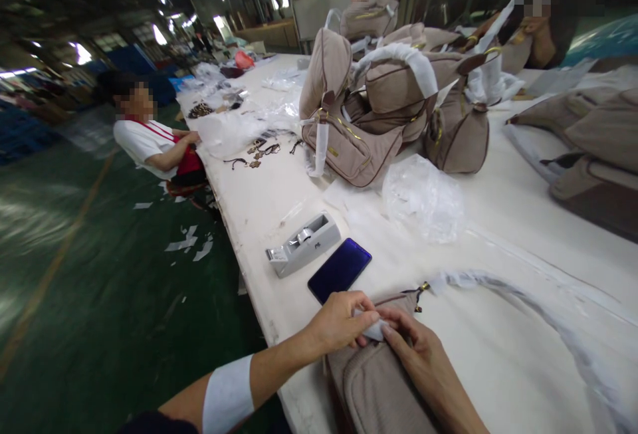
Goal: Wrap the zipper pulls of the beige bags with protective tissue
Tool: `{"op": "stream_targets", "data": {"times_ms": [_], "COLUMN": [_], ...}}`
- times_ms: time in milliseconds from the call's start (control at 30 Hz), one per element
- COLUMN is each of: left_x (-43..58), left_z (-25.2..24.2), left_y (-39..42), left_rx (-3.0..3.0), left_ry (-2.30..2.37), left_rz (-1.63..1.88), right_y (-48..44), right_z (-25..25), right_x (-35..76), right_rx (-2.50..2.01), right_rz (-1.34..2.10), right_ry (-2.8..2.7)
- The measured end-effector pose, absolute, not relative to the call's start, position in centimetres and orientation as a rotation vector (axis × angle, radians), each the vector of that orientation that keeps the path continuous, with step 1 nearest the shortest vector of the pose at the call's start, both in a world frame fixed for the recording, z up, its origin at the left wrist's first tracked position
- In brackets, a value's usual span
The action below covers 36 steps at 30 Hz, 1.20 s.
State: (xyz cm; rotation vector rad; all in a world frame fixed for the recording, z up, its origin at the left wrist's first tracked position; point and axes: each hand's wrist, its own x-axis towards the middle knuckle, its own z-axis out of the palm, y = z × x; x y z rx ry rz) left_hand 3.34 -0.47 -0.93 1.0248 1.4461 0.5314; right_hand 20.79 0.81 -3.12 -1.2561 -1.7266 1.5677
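Observation:
A taupe fabric bag [379, 387] lies on the white table [498, 354] right in front of me. My left hand [339, 322] and my right hand [416, 347] meet at its top edge. Both pinch a small white piece of paper wrap [373, 331] held between their fingertips against the bag. A gold zipper pull [421, 288] sticks out of the bag just beyond my hands. White wrapping covers a long curved strap [523, 301] that runs off to the right.
A dark blue phone [339, 270] and a grey tape dispenser [302, 245] lie just beyond my hands. A crumpled clear plastic bag [423, 198] and a pile of taupe bags [393, 102] sit farther back. A seated person [154, 145] works at the table's left edge; others sit beyond.

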Motion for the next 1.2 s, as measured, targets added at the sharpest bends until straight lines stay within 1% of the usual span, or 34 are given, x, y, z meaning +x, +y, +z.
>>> {"op": "stream_targets", "data": {"times_ms": [167, 400, 600, 800, 1033, 1200], "left_x": [2.4, 2.7, 2.2, 2.9, 2.5, 3.3], "left_z": [-1.0, -1.2, -1.1, -1.5, -1.3, -1.7], "left_y": [-0.1, 0.1, 0.2, -0.2, -0.4, -0.6], "left_rx": [0.913, 1.023, 0.956, 0.925, 0.840, 0.674], "left_ry": [1.404, 1.435, 1.341, 1.393, 1.285, 1.357], "left_rz": [0.489, 0.531, 0.491, 0.577, 0.563, 0.629], "right_y": [1.2, 1.8, 1.9, 1.7, 1.3, 1.1], "right_z": [-3.0, -3.4, -3.7, -3.4, -3.7, -3.7], "right_x": [20.2, 20.3, 20.2, 20.1, 19.9, 20.0], "right_rx": [-1.261, -1.192, -1.245, -1.243, -1.291, -1.229], "right_rz": [1.602, 1.742, 1.671, 1.637, 1.629, 1.668], "right_ry": [-1.694, -1.702, -1.740, -1.801, -1.734, -1.644]}}
